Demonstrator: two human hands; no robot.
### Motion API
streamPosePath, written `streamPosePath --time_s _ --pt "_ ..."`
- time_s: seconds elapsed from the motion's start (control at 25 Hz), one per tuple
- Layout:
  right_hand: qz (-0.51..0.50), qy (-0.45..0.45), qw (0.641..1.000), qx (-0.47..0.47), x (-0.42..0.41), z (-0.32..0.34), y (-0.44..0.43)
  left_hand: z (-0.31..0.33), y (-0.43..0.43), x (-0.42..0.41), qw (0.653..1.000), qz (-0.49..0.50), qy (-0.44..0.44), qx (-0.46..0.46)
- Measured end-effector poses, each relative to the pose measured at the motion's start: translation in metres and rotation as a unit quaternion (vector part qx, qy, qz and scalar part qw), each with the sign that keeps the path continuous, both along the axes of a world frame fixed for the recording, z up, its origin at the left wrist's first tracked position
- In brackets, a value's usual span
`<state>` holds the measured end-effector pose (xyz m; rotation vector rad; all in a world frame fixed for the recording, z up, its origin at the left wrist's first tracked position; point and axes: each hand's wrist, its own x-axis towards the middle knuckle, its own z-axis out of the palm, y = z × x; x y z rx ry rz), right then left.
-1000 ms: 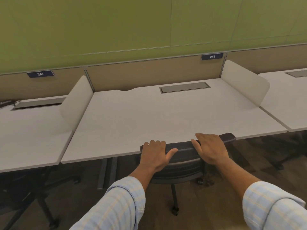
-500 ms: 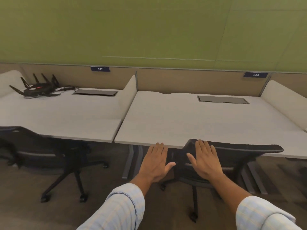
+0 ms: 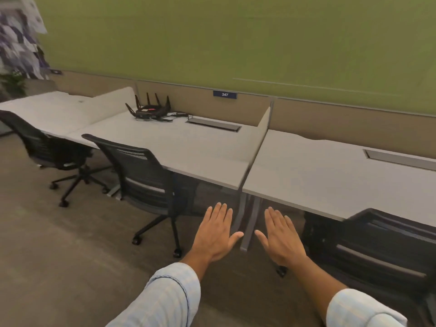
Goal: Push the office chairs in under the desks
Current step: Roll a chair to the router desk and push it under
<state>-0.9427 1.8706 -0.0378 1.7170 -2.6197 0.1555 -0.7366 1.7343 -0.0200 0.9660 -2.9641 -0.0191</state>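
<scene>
My left hand and my right hand are held flat in the air, fingers spread, holding nothing, in front of the gap between two desks. At the right a black mesh office chair is tucked against the right desk. A second black office chair stands left of my hands, its back away from the edge of the middle desk. Farther left, a third black chair stands out from the far-left desk.
A black router with several antennas and cables lies at the back of the middle desk. White divider panels separate the desks. A sign reading 247 hangs on the tan back panel. Brown carpet spreads at the left.
My view has swung left along the row. Both hands came off the right chair's backrest and now hover open. The middle and far-left chairs have come into view.
</scene>
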Motion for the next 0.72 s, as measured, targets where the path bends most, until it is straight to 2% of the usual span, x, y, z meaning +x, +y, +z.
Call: streamPosePath --time_s 0.4,0.72 --pt "0.178 -0.008 0.984 0.014 0.163 -0.007 -0.155 -0.014 -0.092 0.192 0.988 0.152 -0.014 -0.018" --pt "0.255 -0.028 0.966 -0.008 0.259 -0.002 -0.304 -0.003 -0.202 0.283 0.971 0.238 -0.019 -0.027"
